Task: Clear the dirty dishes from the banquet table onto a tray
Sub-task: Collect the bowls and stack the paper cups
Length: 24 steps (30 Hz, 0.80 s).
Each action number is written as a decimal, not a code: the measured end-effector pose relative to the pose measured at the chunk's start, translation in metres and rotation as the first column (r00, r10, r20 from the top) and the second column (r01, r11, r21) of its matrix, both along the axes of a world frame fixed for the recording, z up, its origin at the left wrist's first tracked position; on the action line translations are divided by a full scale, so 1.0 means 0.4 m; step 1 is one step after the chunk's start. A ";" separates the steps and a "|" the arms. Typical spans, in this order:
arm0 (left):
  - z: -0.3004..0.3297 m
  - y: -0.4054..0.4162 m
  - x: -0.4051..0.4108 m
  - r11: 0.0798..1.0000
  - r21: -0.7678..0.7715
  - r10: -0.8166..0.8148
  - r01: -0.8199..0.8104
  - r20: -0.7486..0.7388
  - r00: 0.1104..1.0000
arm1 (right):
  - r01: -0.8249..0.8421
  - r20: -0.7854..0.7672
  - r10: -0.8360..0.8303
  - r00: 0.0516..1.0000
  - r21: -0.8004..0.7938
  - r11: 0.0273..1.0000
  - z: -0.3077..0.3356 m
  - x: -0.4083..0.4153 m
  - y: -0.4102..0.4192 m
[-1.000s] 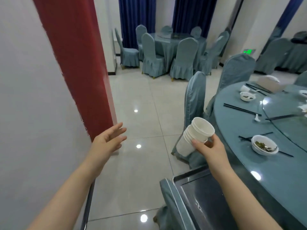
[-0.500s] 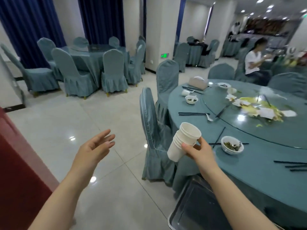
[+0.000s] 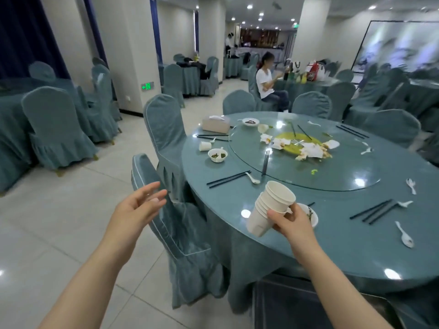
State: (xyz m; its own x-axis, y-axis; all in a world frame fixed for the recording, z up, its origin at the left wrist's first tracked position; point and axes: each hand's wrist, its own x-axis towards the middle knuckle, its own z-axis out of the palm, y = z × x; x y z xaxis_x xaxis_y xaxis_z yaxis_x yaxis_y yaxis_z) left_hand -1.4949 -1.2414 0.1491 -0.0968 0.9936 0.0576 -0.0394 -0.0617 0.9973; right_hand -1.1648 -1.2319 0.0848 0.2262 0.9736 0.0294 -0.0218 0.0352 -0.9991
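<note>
**Stacked cups held at the edge of a littered banquet desk**

A hall of teal-covered chairs and tiled floor surrounds a round desk with a glass turntable strewn with crumpled napkins. Black chopsticks, white spoons and a small bowl of scraps lie near its rim. A dark tray sits below the near edge. The right hand grips a stack of paper cups over the desk's edge, just in front of another bowl; the left hand hangs apart from it, fingers loose, holding nothing, beside a chair back.
</note>
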 end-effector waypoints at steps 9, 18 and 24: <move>-0.022 0.380 0.030 0.990 -0.071 -0.120 0.120 -0.008 0.993 | 0.167 -0.026 -0.169 0.985 -0.074 0.983 -0.080 0.012 0.262; -0.092 0.708 0.067 0.956 -0.157 -0.244 0.248 0.048 0.969 | 0.290 0.081 -0.279 0.957 -0.204 0.935 -0.157 0.022 0.430; -0.135 0.900 0.089 0.926 -0.208 -0.303 0.316 0.092 0.949 | 0.416 0.161 -0.387 0.908 -0.225 0.881 -0.184 0.000 0.499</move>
State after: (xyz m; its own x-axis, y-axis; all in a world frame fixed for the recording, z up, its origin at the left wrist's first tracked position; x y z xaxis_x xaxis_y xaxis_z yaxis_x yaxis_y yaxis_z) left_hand -1.4591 -0.8814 0.0952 0.2208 0.9621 -0.1599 -0.0784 0.1809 0.9804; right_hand -1.1648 -1.0321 0.0111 0.6085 0.7784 -0.1546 0.0491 -0.2313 -0.9716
